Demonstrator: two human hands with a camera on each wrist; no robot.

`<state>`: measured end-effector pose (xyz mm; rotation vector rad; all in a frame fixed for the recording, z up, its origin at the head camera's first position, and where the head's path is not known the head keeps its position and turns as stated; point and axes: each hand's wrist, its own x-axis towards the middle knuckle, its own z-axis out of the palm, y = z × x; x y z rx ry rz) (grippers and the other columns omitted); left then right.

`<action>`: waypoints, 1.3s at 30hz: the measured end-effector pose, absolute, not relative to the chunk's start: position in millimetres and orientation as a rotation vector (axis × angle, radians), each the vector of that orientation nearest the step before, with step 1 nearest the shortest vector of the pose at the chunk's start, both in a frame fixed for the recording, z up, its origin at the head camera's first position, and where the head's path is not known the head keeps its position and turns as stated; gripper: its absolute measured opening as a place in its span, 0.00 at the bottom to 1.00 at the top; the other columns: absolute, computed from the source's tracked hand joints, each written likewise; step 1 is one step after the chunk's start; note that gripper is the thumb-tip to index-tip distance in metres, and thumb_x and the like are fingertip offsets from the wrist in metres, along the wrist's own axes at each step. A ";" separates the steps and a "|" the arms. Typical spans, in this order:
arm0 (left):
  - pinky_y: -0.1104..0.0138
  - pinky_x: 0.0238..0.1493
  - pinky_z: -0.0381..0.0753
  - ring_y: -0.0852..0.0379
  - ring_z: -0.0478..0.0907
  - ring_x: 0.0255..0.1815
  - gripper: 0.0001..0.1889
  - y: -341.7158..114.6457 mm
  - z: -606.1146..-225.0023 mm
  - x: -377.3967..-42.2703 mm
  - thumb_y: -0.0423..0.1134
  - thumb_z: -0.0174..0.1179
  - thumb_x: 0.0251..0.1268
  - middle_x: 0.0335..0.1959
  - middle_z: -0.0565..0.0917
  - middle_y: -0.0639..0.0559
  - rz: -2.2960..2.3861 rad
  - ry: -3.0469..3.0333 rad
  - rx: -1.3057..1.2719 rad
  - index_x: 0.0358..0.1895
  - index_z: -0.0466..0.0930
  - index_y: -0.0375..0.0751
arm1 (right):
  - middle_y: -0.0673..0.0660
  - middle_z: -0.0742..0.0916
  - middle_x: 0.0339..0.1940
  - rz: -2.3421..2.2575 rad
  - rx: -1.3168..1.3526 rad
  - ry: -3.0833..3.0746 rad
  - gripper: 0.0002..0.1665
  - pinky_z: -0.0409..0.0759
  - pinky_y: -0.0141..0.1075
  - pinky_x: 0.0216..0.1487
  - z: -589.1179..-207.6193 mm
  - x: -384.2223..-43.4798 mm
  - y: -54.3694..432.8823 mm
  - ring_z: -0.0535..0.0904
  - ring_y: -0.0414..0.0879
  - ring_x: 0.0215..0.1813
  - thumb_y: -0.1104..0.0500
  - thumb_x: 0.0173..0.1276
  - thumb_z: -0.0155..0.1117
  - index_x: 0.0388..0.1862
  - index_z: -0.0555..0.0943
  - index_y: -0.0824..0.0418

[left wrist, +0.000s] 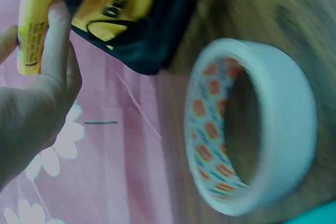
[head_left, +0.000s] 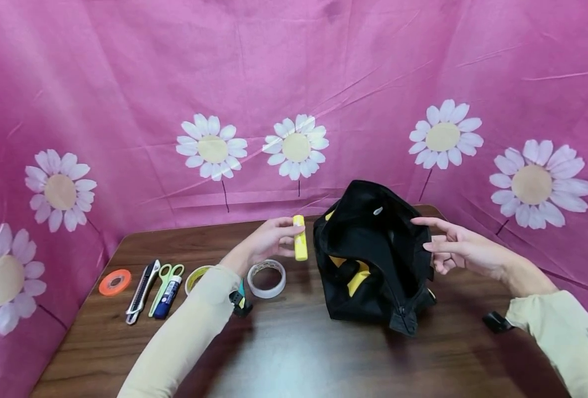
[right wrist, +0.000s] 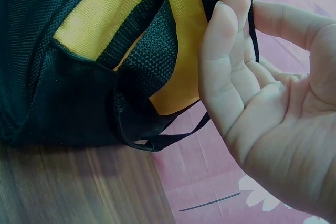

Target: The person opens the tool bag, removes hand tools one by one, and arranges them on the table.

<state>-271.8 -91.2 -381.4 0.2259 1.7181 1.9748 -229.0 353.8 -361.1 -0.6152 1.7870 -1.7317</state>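
Note:
In my left hand, thumb and fingers pinch a yellow tube, held upright just left of the black bag. Small dark print runs along the tube in the left wrist view. The bag's top gapes wide, and its inside looks dark. My right hand grips the bag's right rim, with fingers along the outer side. Close up in the right wrist view, those fingers lie beside the bag's yellow panel and a black webbing loop.
A white tape roll lies below my left hand. Further left are a yellow tape roll partly behind the sleeve, a blue glue stick, green scissors, a box cutter and an orange tape roll. Pink flowered cloth surrounds the wooden table.

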 end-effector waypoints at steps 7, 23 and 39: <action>0.53 0.46 0.88 0.52 0.84 0.39 0.16 -102.6 -411.1 -264.1 0.36 0.60 0.74 0.41 0.82 0.45 1.860 1.785 0.190 0.59 0.72 0.32 | 0.53 0.83 0.28 -1.737 -0.607 1.779 0.37 0.87 0.43 0.35 -363.3 -228.7 353.7 0.85 0.47 0.31 0.70 0.81 0.44 0.82 0.50 0.52; 0.52 0.48 0.87 0.50 0.82 0.40 0.21 -103.9 -431.5 -257.8 0.35 0.66 0.69 0.44 0.78 0.42 1.674 1.947 0.241 0.60 0.71 0.31 | 0.53 0.82 0.31 -1.765 -0.589 1.746 0.36 0.88 0.41 0.36 -365.7 -225.7 354.0 0.85 0.48 0.32 0.70 0.82 0.43 0.82 0.51 0.51; 0.62 0.25 0.88 0.52 0.85 0.24 0.25 -94.0 -434.3 -258.4 0.37 0.66 0.69 0.38 0.83 0.42 1.346 2.354 0.236 0.63 0.72 0.29 | 0.54 0.82 0.31 -1.770 -0.595 1.747 0.36 0.88 0.41 0.35 -365.7 -225.8 353.1 0.85 0.48 0.31 0.71 0.81 0.42 0.82 0.51 0.51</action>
